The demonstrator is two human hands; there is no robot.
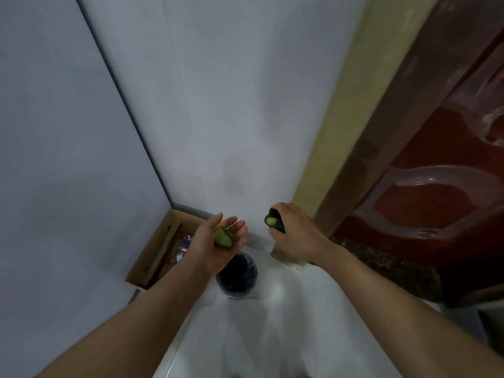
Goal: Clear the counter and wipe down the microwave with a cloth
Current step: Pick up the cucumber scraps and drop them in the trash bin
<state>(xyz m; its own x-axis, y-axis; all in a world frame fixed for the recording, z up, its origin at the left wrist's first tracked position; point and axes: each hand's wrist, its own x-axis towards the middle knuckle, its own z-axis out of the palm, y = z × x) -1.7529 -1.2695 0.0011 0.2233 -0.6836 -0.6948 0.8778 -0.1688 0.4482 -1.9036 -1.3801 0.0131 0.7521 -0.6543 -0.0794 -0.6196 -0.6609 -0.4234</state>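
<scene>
My left hand [218, 241] is palm up with straight fingers, and a green cucumber piece [223, 237] lies in the palm, above a dark bin [236, 274] on the floor. My right hand [294, 230] grips another dark-skinned cucumber piece [273, 222], its pale cut end facing left. A pale cloth [286, 259] hangs below the right hand; how it is held is hidden. No microwave or counter top shows in the head view.
An open cardboard box [155, 249] with bottles inside stands in the corner at left. White walls meet behind it. A dark red wooden door [436, 159] and its frame fill the right side. The floor is pale.
</scene>
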